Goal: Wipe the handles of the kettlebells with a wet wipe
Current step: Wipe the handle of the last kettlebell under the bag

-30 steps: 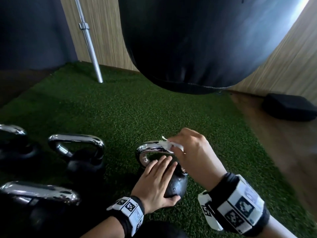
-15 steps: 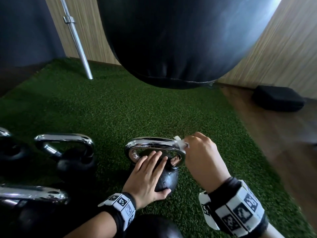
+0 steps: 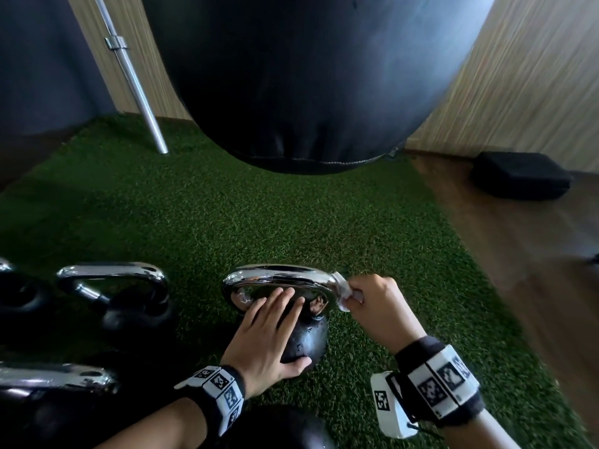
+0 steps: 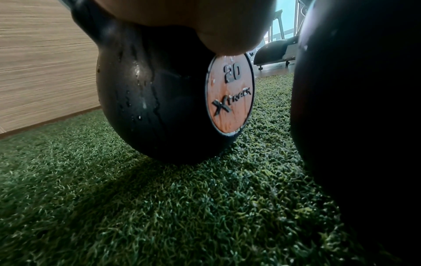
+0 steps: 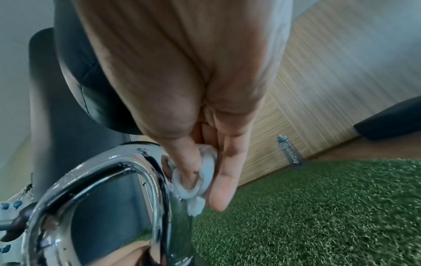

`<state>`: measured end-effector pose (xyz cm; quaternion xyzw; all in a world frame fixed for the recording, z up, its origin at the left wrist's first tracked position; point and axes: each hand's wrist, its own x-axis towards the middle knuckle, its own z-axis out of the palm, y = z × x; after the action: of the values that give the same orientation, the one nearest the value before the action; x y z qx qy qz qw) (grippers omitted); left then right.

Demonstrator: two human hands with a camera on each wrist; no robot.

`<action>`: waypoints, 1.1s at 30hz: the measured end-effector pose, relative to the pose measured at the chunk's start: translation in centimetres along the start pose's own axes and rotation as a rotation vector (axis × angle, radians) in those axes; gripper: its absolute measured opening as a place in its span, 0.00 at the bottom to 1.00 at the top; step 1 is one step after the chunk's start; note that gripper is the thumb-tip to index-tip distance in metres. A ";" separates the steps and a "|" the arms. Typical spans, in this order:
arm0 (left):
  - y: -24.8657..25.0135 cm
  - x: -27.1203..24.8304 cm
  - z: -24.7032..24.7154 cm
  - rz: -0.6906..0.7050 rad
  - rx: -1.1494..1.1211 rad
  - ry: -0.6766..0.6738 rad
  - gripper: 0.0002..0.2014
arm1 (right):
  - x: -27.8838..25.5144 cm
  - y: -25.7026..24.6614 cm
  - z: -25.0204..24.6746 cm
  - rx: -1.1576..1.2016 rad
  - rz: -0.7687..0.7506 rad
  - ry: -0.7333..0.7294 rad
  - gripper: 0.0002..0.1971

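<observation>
A black kettlebell [image 3: 308, 338] with a chrome handle [image 3: 278, 277] stands on green turf in the head view. My left hand [image 3: 269, 332] lies flat on its body, fingers straight, thumb low on the near side. My right hand [image 3: 372, 306] pinches a crumpled white wet wipe [image 3: 343, 294] against the handle's right bend. The right wrist view shows the wipe [image 5: 198, 176] squeezed between thumb and fingers at the wet chrome handle [image 5: 109, 180]. In the left wrist view the kettlebell [image 4: 154, 100] carries an orange "20" badge [image 4: 230, 97].
Other chrome-handled kettlebells stand at the left [image 3: 120, 286] and lower left [image 3: 55, 380]. A large black punching bag [image 3: 308, 76] hangs just above and beyond. A steel barbell [image 3: 136, 82] leans on the wooden wall. A black pad [image 3: 518, 179] lies on the floor at right.
My right hand has slid the wipe from the top middle of the handle along to its right bend. The left hand has stayed flat on the kettlebell body.
</observation>
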<state>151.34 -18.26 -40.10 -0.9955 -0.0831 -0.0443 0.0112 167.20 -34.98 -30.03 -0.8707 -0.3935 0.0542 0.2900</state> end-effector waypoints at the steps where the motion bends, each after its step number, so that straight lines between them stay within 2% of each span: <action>1: 0.0 0.0 -0.1 0.001 0.003 -0.002 0.52 | -0.1 0.2 0.1 0.018 0.003 -0.001 0.08; 7: 0.1 0.1 -0.2 -0.021 0.005 -0.053 0.53 | -0.7 1.1 3.3 0.152 0.069 -0.133 0.12; 10: 0.1 0.3 -0.5 -0.019 -0.009 -0.038 0.52 | -1.0 1.7 4.7 0.213 0.093 -0.104 0.11; 13: -0.1 0.1 -0.8 0.000 -0.062 -0.045 0.52 | -2.1 2.0 3.5 0.183 0.103 -0.191 0.09; 15: -0.2 0.0 -2.2 0.022 -0.087 -0.101 0.51 | -2.8 1.6 1.6 0.177 0.098 -0.228 0.05; 17: -0.8 0.1 -4.7 0.061 -0.108 -0.192 0.45 | -3.3 1.0 -0.4 0.270 0.085 -0.192 0.04; 19: -2.0 0.3 -7.8 0.109 -0.157 -0.220 0.34 | -3.3 0.1 -1.8 0.331 0.050 -0.136 0.06; 22: -3.1 0.6 -12.8 0.104 -0.346 -0.107 0.17 | -2.9 -1.3 -3.2 0.439 0.009 -0.027 0.06; 25: -2.9 0.9 -16.0 0.014 -0.807 0.054 0.19 | -2.4 -2.7 -3.7 0.456 -0.066 0.046 0.08; 27: -2.5 1.4 -17.1 -0.042 -1.061 0.001 0.21 | -2.0 -3.6 -3.6 0.458 -0.126 0.094 0.10; 30: -1.8 2.2 -17.4 -0.040 -1.110 -0.059 0.19 | -1.5 -4.7 -3.1 0.453 -0.199 0.187 0.12; 33: -0.9 2.8 -17.2 -0.091 -1.274 -0.023 0.15 | -1.0 -5.4 -2.5 0.396 -0.250 0.291 0.12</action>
<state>152.49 -17.41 -22.71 -0.8028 -0.0826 -0.0748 -0.5858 163.82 -34.06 -25.12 -0.7403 -0.4339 -0.0321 0.5125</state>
